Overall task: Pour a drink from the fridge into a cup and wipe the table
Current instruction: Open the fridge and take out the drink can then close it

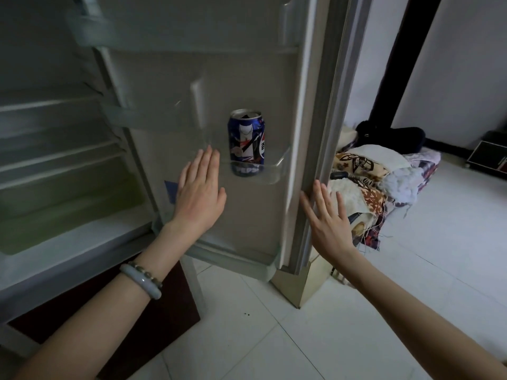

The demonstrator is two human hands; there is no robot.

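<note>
The fridge door [247, 78] stands wide open. A blue Pepsi can [247, 145] stands upright in the clear door shelf [274, 174], its top opened. My left hand [200, 193] is flat with straight fingers, just left of the can and not touching it. With fingers spread, my right hand [326, 218] rests against the outer edge of the door. Neither hand holds anything. No cup or table is in view.
The fridge interior [55, 160] at the left shows bare shelves. A pile of patterned blankets and cloth [378, 187] lies on the white tiled floor [301, 325] right of the door. A dark pillar [406, 50] stands behind it. A dark brown panel [153, 325] sits below the fridge.
</note>
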